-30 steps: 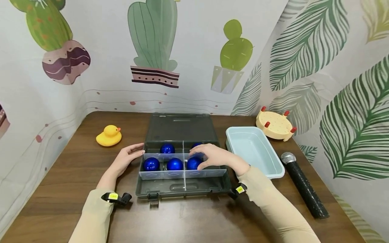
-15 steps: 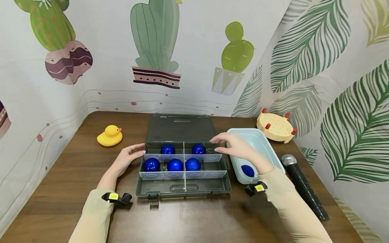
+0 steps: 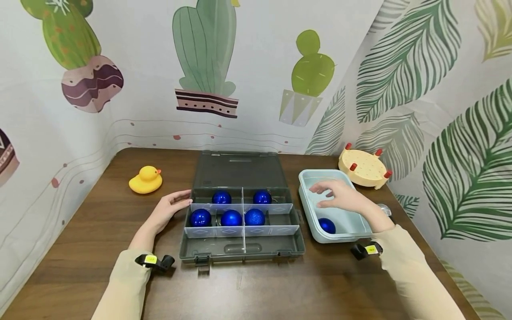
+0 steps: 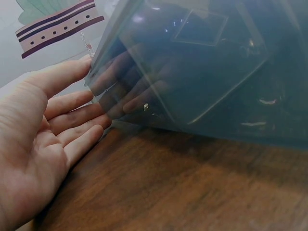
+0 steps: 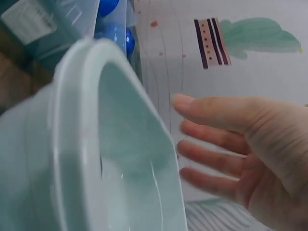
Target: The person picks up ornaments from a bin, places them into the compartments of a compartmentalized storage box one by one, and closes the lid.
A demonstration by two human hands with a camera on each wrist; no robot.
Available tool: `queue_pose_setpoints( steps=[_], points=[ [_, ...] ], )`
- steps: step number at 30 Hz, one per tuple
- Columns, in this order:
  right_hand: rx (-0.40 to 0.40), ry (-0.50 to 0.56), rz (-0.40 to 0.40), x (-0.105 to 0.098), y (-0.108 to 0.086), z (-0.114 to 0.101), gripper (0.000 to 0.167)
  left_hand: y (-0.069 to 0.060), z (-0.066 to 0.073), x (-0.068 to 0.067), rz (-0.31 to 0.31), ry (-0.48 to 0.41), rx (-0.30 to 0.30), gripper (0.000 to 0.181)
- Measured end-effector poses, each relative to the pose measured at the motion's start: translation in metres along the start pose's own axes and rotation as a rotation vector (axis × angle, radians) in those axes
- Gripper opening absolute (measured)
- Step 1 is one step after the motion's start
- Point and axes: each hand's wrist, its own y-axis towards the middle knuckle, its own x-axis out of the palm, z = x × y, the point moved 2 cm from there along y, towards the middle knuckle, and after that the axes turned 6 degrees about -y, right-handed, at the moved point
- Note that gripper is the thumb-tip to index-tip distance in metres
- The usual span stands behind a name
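– How far along are we?

– On our brown wooden table (image 3: 224,293), the dark grey translucent plastic case (image 3: 272,242) lies opened out toward the far side; the pale blue rectangular plastic tub (image 3: 340,237) stands to its right.

– And our hands?

– Our right hand (image 3: 342,195) hangs over the tub, fingers parted, pinching nothing. Our left hand (image 3: 170,210) touches the case's left side, fingers nearly straight and slightly apart.

– The balls?

– One round blue ball (image 3: 326,226) sits in the tub's near end, five more blue balls (image 3: 231,218) in the case's far and middle rows. Partway, we'd judge: one placed, five left.
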Motion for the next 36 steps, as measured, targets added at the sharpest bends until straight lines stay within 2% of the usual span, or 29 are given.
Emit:
queue_pose_setpoints(
  steps=[4,9,22,28,36],
  points=[
    [0.045,0.004,-0.109,0.004,-0.009,0.012,0.05,0.0,-0.001,0.001,-0.001,-0.002,-0.001,0.058],
    [0.045,0.044,-0.205,0.009,-0.015,0.018,0.06,0.0,-0.001,0.0,0.001,-0.002,0.0,0.058],
    [0.022,0.068,-0.338,0.021,-0.019,0.019,0.073,0.001,0.0,0.0,-0.002,0.002,0.005,0.057],
    [0.048,0.093,-0.388,0.026,-0.019,0.022,0.07,0.0,0.0,0.001,-0.003,-0.008,0.015,0.056],
    [0.075,0.073,-0.425,0.034,-0.018,0.026,0.064,0.0,-0.001,0.001,-0.006,-0.017,0.016,0.056]
  ],
)
